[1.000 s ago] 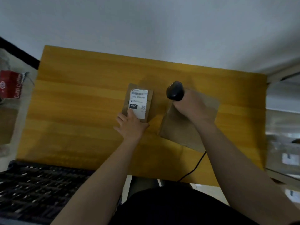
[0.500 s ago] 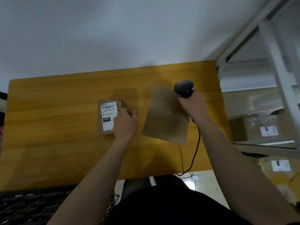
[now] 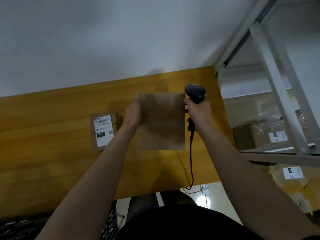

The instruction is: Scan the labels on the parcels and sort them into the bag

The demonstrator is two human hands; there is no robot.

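A plain brown parcel [image 3: 161, 122] is held up over the wooden table [image 3: 52, 167], blank side toward me. My left hand [image 3: 133, 112] grips its left edge. My right hand [image 3: 199, 112] is closed around a black barcode scanner [image 3: 195, 93], and its fingers touch the parcel's right edge. The scanner's cable [image 3: 191, 161] hangs down past the table's front edge. A smaller brown parcel [image 3: 103, 131] with a white label reading 032 lies flat on the table to the left of my left hand. No bag is in view.
A grey metal shelf rack [image 3: 280, 87] stands at the right of the table, with labelled cardboard boxes [image 3: 259, 137] on its shelves. A black crate [image 3: 20, 226] sits at the lower left. A white wall runs behind the table.
My left hand left the small labelled parcel and took the left edge of the larger parcel, which has been lifted off the table. The view swung to the right.
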